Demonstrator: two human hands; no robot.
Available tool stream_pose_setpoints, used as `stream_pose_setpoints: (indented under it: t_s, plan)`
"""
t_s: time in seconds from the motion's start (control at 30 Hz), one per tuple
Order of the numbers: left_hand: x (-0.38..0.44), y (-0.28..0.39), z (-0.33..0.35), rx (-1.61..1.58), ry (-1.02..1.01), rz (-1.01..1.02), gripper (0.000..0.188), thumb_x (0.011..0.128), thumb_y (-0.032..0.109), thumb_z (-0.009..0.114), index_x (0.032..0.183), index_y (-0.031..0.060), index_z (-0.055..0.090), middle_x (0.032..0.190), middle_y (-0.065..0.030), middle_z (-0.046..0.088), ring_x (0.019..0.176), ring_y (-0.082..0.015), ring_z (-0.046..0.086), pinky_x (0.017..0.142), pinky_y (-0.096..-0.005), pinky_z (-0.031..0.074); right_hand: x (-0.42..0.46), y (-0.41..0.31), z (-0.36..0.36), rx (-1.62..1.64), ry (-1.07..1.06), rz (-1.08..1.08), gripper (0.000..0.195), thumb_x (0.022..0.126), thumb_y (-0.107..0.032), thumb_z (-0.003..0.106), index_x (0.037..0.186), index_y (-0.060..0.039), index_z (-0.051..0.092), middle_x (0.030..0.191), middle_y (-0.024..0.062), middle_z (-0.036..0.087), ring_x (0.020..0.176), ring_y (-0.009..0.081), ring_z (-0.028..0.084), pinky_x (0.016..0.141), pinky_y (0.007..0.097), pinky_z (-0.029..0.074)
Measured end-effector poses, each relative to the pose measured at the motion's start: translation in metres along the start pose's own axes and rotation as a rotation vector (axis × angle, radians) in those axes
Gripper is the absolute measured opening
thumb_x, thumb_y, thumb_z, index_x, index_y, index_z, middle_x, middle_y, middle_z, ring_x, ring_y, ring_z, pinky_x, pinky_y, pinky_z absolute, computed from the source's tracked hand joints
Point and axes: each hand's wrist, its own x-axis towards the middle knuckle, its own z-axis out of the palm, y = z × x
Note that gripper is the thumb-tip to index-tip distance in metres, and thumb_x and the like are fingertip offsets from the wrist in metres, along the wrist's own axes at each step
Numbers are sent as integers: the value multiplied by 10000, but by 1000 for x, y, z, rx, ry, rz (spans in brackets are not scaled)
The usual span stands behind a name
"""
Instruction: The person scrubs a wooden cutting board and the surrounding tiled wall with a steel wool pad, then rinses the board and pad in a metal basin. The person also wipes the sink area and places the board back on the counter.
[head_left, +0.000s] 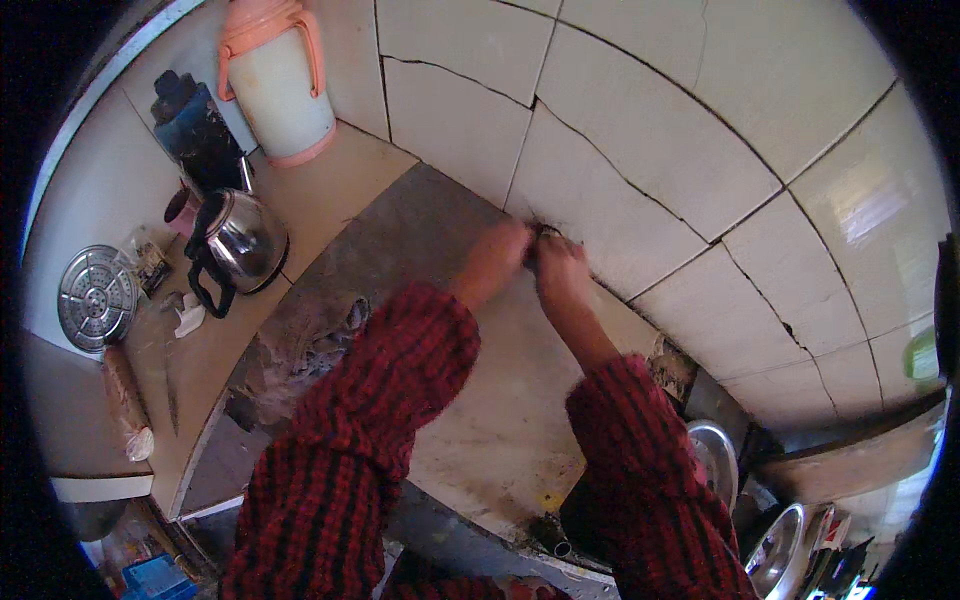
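Observation:
My left hand (504, 246) and my right hand (561, 264) are close together at the foot of the cracked tiled wall (637, 142), above the back edge of the worn worktop (510, 375). A small dark thing (534, 244) shows between them; what it is, and which hand holds it, is too blurred to tell. The fingers of both hands are blurred or partly hidden. A crumpled patterned cloth (330, 345) lies beside my left forearm.
A metal kettle (251, 240), a white and pink vacuum jug (285, 97), a dark blue bottle-like container (196, 135) and a perforated metal disc (97, 298) stand at the left. A knife (172, 397) lies nearby. Metal bowls (776, 551) are at the lower right.

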Motion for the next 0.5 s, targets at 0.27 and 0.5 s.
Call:
stream_pose_setpoints:
  t_s: [0.27,0.5]
  plan:
    - [-61,83,23,28,-67,243,150,779,78,422,865,-23,492,905,-200,502,853,-340,496,741,-417,417,-101,41,-57,422,2,-43,263,731,-193,584,983,-117,595,980,64,588,922,271,506,799,390,386]
    - [-45,-26,-36,77,30,-141,318,786,105,453,1072,-29,484,1172,-208,451,1082,-349,422,933,-376,342,4,-49,13,581,252,-124,256,787,-100,507,1033,-61,566,1098,127,538,1045,298,478,921,362,354]
